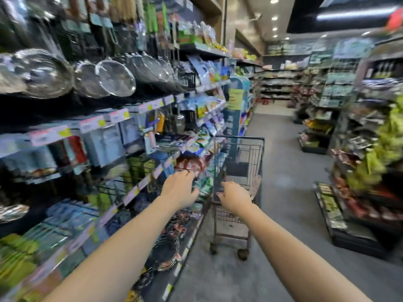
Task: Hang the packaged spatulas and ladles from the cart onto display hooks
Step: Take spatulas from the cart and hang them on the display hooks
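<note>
The wire shopping cart [250, 149] stands in the aisle right beside the left shelving. A pale packaged item [255, 185] leans at its near right corner, too blurred to name. My left hand [180, 189] reaches forward at the cart's left side, fingers relaxed, close to bagged goods on the shelf. My right hand [235, 198] hovers over the cart's near rim with fingers loosely bent. I see nothing held in either hand. Packaged utensils [150, 20] hang on hooks high on the left shelving, and steel strainers [115, 77] hang below them.
The left shelving [122, 115] is packed with kitchenware, with price tags along its rails. Racks of snack bags [370, 171] line the right side of the aisle. Grey floor [283, 171] runs between them to the far end. The whole view is motion-blurred.
</note>
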`<state>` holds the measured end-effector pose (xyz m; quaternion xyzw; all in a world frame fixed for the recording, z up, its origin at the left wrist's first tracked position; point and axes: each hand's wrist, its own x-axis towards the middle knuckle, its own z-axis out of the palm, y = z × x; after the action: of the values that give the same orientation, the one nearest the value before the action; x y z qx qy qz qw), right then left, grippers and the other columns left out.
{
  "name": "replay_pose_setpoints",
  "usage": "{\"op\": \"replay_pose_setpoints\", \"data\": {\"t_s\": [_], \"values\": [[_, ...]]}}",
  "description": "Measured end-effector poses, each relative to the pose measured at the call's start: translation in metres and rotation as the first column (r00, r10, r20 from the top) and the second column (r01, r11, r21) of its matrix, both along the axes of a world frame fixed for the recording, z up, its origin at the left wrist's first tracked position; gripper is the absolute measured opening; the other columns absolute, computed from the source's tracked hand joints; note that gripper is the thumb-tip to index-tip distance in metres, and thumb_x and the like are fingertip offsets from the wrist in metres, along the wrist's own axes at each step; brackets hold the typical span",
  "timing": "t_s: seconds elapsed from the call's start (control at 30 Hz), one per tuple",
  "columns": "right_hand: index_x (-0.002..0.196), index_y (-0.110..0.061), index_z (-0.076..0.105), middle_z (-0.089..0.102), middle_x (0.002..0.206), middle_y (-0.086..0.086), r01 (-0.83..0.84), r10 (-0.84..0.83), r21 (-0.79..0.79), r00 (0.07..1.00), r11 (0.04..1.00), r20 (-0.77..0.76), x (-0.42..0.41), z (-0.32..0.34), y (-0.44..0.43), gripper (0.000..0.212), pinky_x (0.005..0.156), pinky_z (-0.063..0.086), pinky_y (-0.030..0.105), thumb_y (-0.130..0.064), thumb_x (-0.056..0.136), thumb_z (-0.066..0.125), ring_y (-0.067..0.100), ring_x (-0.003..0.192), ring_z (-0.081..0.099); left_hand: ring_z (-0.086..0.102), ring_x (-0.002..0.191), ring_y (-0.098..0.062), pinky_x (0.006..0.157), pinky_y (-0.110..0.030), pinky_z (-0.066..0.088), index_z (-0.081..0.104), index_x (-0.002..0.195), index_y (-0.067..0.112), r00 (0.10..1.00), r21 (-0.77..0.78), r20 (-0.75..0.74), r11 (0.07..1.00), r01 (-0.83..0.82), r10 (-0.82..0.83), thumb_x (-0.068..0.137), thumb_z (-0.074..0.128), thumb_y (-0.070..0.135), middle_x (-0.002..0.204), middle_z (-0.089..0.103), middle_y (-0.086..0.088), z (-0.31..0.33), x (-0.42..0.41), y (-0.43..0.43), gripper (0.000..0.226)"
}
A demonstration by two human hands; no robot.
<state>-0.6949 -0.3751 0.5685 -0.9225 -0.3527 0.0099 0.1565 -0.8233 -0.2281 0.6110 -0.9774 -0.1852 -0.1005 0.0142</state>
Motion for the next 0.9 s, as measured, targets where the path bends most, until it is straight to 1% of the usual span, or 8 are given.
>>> {"op": "replay_pose_setpoints", "data": {"t_s": [0.07,0.17,0.33,0.4,0.5,0.6,0.77,0.9], "values": [[0.130,-0.014,0.061,0.066,0.126,0.013,0.036,-0.036,-0.026,0.999,0.999,-0.010,0.032,-0.015,-0.010,0.038,0.089,0.055,0.042,-0.026,0.095,0.056,0.033,0.114,0.065,0.062,0.116,-0.025,0.089,-0.039,0.054,0.043,0.152,0.016,0.999,-0.030,-0.046,1.000,0.005,-0.007,0.103,0.043,0.045,0.143,0.055,-0.005,-0.014,0.037,-0.001,0.057],[0.130,-0.011,0.061,0.066,0.125,0.015,0.072,-0.076,-0.065,0.995,0.995,-0.066,0.073,-0.037,-0.019,0.039,0.089,0.057,0.043,-0.018,0.093,0.054,0.035,0.111,0.065,0.063,0.112,-0.025,0.088,-0.040,0.053,0.048,0.147,0.018,0.996,-0.066,-0.087,0.997,0.026,-0.031,0.103,0.046,0.044,0.137,0.058,-0.005,-0.036,0.086,0.001,0.051],[0.148,-0.012,0.047,0.054,0.146,0.015,0.132,-0.145,-0.093,0.979,0.987,-0.143,0.150,-0.075,-0.013,0.057,0.092,0.058,0.045,-0.015,0.091,0.053,0.035,0.120,0.062,0.061,0.117,-0.025,0.091,-0.039,0.053,0.048,0.147,0.018,0.991,-0.122,-0.115,0.991,0.059,-0.074,0.102,0.046,0.043,0.143,0.055,-0.005,-0.078,0.178,0.010,0.052],[0.151,-0.013,0.044,0.059,0.141,0.014,0.156,-0.171,-0.106,0.973,0.982,-0.154,0.185,-0.092,-0.005,0.061,0.090,0.058,0.044,-0.016,0.091,0.053,0.035,0.117,0.064,0.059,0.122,-0.026,0.093,-0.040,0.052,0.047,0.148,0.018,0.988,-0.138,-0.128,0.988,0.074,-0.091,0.101,0.047,0.043,0.145,0.054,-0.006,-0.096,0.216,0.017,0.053],[0.139,-0.015,0.055,0.070,0.122,0.013,0.173,-0.196,-0.135,0.963,0.976,-0.185,0.243,-0.118,0.015,0.049,0.086,0.059,0.042,-0.016,0.090,0.055,0.035,0.106,0.067,0.055,0.128,-0.028,0.102,-0.042,0.049,0.051,0.143,0.017,0.984,-0.157,-0.146,0.984,0.083,-0.106,0.100,0.048,0.042,0.140,0.057,-0.008,-0.125,0.278,0.038,0.049],[0.122,-0.014,0.064,0.071,0.115,0.011,0.201,-0.236,-0.173,0.948,0.964,-0.212,0.302,-0.138,0.040,0.034,0.084,0.061,0.042,-0.015,0.088,0.056,0.032,0.099,0.068,0.055,0.129,-0.029,0.106,-0.044,0.047,0.052,0.139,0.017,0.976,-0.176,-0.183,0.980,0.088,-0.121,0.099,0.048,0.043,0.139,0.057,-0.008,-0.152,0.341,0.064,0.048],[0.125,-0.010,0.063,0.070,0.116,0.011,0.249,-0.304,-0.213,0.910,0.945,-0.283,0.379,-0.169,0.077,0.038,0.084,0.061,0.043,-0.012,0.088,0.052,0.031,0.099,0.068,0.058,0.123,-0.031,0.101,-0.046,0.049,0.051,0.139,0.014,0.949,-0.201,-0.274,0.975,0.099,-0.153,0.100,0.048,0.042,0.136,0.058,-0.010,-0.183,0.428,0.104,0.048],[0.133,-0.011,0.060,0.068,0.124,0.012,0.257,-0.328,-0.239,0.883,0.936,-0.336,0.433,-0.203,0.094,0.044,0.090,0.060,0.045,-0.012,0.090,0.050,0.032,0.109,0.067,0.060,0.122,-0.030,0.099,-0.045,0.050,0.049,0.146,0.013,0.933,-0.212,-0.324,0.973,0.091,-0.158,0.101,0.048,0.042,0.139,0.058,-0.010,-0.209,0.483,0.131,0.053]]}}
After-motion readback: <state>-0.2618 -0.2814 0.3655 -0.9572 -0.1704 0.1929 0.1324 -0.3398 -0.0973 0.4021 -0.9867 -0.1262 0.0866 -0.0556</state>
